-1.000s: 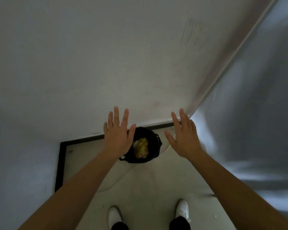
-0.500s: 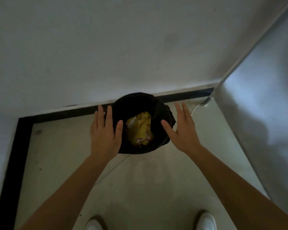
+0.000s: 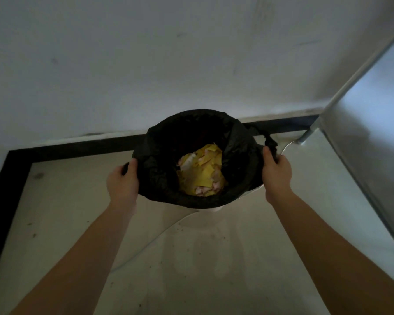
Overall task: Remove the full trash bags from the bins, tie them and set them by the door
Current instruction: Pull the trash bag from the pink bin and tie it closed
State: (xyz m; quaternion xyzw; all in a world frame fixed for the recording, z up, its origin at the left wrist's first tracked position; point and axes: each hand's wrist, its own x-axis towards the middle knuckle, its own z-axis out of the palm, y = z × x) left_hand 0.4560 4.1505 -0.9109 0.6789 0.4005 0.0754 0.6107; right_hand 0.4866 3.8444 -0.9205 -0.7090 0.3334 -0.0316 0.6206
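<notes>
A black trash bag (image 3: 159,176) lines a small bin on the floor in the room's corner. Only a sliver of the white bin (image 3: 212,209) shows under the bag's near edge. Yellow and pinkish paper scraps (image 3: 201,176) lie inside. My left hand (image 3: 122,179) is closed on the bag's left rim. My right hand (image 3: 276,171) grips the right rim, with a twisted flap of the bag sticking up beyond its fingers.
A white wall (image 3: 146,64) with a black skirting strip (image 3: 77,147) runs just behind the bin. A grey metallic panel (image 3: 369,123) stands at the right. A thin pale cable (image 3: 150,242) curves over the light floor toward me.
Both hands dropped from open beside the bin onto the bag's rim and closed on it. The view has tilted down and come closer to the bin.
</notes>
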